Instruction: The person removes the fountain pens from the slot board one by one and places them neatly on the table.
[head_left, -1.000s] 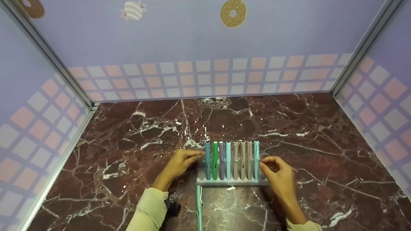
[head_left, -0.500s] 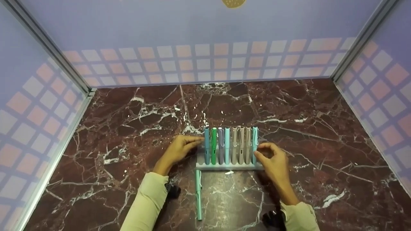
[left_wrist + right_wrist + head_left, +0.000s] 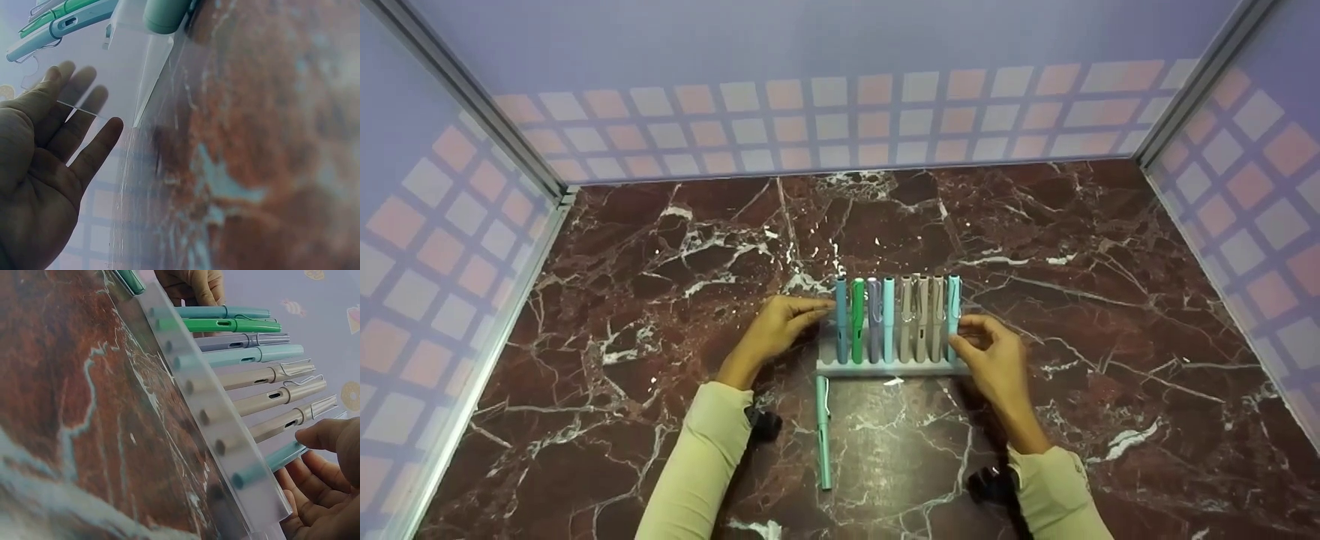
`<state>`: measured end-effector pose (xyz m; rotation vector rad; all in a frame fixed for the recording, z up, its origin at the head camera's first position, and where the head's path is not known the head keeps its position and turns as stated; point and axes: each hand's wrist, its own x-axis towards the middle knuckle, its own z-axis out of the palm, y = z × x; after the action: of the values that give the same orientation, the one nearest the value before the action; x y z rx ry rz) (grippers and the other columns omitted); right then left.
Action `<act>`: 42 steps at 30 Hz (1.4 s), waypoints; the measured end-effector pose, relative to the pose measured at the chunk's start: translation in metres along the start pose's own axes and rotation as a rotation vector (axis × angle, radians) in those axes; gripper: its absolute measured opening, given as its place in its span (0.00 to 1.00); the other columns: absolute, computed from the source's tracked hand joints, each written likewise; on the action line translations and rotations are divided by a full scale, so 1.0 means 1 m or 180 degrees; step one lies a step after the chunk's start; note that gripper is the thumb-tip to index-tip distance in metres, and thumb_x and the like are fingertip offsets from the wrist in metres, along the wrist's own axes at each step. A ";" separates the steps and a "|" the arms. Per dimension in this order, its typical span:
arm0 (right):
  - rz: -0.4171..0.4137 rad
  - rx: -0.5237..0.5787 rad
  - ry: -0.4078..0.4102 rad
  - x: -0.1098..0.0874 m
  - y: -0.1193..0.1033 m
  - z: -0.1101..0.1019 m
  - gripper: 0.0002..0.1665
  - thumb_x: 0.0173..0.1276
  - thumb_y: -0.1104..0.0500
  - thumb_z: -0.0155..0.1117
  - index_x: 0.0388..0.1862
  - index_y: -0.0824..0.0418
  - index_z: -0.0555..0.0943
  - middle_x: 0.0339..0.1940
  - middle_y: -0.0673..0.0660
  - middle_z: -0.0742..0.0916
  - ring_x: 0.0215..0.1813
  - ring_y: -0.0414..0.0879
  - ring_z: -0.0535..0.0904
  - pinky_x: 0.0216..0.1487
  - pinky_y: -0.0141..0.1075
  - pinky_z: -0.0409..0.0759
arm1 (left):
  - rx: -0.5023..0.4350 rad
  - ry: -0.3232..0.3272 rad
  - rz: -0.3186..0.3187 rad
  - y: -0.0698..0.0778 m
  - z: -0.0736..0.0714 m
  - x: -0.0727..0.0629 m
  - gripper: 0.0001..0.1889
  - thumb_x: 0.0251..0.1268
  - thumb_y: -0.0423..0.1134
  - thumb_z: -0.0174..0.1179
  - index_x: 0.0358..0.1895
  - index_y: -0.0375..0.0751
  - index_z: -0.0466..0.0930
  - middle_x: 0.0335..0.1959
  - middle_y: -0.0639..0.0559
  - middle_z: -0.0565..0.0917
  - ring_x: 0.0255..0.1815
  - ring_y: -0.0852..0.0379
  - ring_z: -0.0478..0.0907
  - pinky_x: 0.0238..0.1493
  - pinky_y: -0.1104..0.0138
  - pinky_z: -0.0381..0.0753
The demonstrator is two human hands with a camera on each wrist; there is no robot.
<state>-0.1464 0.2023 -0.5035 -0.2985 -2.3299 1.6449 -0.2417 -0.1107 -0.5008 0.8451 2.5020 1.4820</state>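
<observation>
A clear pen stand [image 3: 885, 369] holds a row of capped pens upright on the marble-patterned table. From left to right come a teal-blue pen [image 3: 841, 322], a green pen [image 3: 858, 322], a purple-grey pen [image 3: 874, 322], a light blue pen [image 3: 889, 322], three brown pens [image 3: 922, 322] and another light blue pen [image 3: 954, 296]. My left hand [image 3: 42, 163] pinches the stand's clear side edge, with fingertips showing through the panel. At the right end, my right hand [image 3: 996, 356] pinches the last light blue pen [image 3: 287, 454] between thumb and fingers.
A mint-green pen [image 3: 823, 435] lies on the table in front of the stand's left end. Purple walls with a check pattern [image 3: 874, 120] enclose the table at the back and sides. Dark wrist cameras [image 3: 990, 486] sit under both sleeves.
My right hand has moved inward from beside the stand onto the end light blue pen. The left hand stays at the stand's edge. The head view has tilted downward.
</observation>
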 end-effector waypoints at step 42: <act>-0.0220 0.0442 0.0232 -0.004 -0.018 -0.001 0.12 0.59 0.73 0.73 0.43 0.73 0.83 0.35 0.66 0.87 0.28 0.36 0.82 0.24 0.31 0.85 | -0.0140 -0.0008 -0.0056 0.000 0.000 0.001 0.12 0.71 0.32 0.60 0.53 0.35 0.85 0.52 0.42 0.87 0.52 0.48 0.86 0.57 0.64 0.84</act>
<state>-0.1419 0.1963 -0.4869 -0.2420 -2.1366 1.7222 -0.2421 -0.1102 -0.5007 0.8151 2.4589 1.5236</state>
